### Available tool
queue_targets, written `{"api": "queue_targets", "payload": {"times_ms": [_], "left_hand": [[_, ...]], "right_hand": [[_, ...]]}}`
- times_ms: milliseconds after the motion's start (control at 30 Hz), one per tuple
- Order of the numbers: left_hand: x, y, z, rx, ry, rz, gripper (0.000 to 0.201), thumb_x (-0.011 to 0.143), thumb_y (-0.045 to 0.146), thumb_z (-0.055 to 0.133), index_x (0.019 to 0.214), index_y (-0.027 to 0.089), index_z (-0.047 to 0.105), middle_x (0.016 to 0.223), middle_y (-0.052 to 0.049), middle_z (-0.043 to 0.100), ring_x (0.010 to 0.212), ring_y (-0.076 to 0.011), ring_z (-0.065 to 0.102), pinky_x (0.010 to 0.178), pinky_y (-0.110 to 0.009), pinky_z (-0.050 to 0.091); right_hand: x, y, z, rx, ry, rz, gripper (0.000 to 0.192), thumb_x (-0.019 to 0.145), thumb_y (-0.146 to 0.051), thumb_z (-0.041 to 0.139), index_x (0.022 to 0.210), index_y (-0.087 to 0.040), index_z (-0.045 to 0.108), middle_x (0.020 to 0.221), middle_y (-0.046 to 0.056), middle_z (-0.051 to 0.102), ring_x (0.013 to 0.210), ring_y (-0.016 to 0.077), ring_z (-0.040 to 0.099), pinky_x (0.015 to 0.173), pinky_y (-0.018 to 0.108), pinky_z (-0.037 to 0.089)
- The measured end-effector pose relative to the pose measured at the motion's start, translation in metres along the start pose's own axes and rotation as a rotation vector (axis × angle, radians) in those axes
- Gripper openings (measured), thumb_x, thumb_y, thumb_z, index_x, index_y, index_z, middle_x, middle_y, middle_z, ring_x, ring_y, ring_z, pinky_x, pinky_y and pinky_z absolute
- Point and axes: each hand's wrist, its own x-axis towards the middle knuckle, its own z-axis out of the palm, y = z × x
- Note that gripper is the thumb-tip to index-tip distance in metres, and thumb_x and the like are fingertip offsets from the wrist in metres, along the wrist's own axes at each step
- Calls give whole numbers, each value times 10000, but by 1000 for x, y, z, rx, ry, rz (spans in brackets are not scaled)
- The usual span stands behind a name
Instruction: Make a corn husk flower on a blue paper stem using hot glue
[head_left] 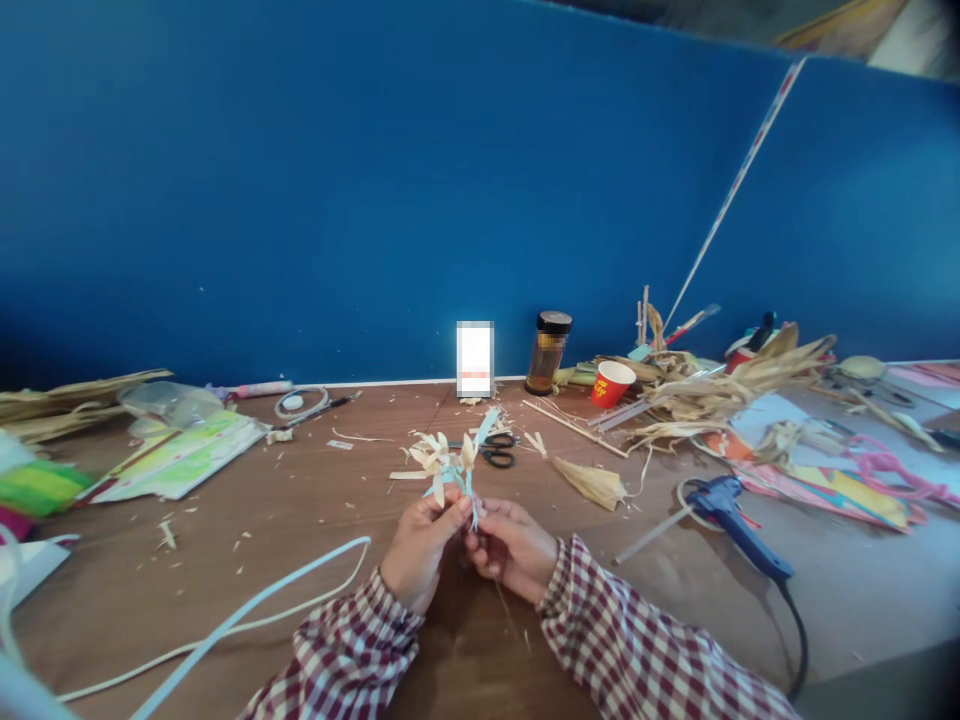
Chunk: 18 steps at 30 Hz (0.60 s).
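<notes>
Head view, left hand (pixel 418 545) and right hand (pixel 510 548) both pinching the stem of a small corn-husk flower (pixel 448 462), holding it upright just above the wooden table (pixel 300 520), black scissors (pixel 496 449) lying just behind, blue glue gun (pixel 731 512) resting to the right, red paper cup (pixel 613 384) sitting near the blue wall (pixel 375 180).

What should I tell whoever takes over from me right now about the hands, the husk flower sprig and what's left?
Left hand: fingers pinch the stem of the husk flower sprig, held upright above the table.
Right hand: fingers grip the lower stem, close against the left hand.
Nearby: black scissors just behind the sprig, a loose husk piece to the right, the blue glue gun further right, and a dried husk pile by the red cup.
Done: several pale petals are already on the stem.
Left: probably finishing the stem; I cannot tell how much remains.
</notes>
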Motion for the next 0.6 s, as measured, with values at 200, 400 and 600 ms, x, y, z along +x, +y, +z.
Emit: {"api": "queue_targets", "payload": {"times_ms": [200,400,600], "left_hand": [[5,16,-7,-62,199,-27,255,530,284,801,675,146,643,634,-4,630,558,-87,542,516,-176,444],[0,10,-3,126,115,-162,266,539,327,788,604,117,640,562,-3,579,478,-53,480,460,-152,410],[-2,-3,3,203,110,-178,373,504,444,775,626,132,608,545,25,541,509,-72,474,467,-187,468]], "right_hand": [[4,-10,-11,-400,343,-345,324,700,-437,640,837,-150,577,704,3,576,582,88,523,459,174,360],[1,-14,-17,-644,363,-482,335,786,-466,529,747,-142,600,616,-14,497,564,89,424,482,199,330],[5,-10,-24,-688,354,-442,320,757,-439,577,628,-149,533,518,-49,425,482,68,337,446,204,258]]}}
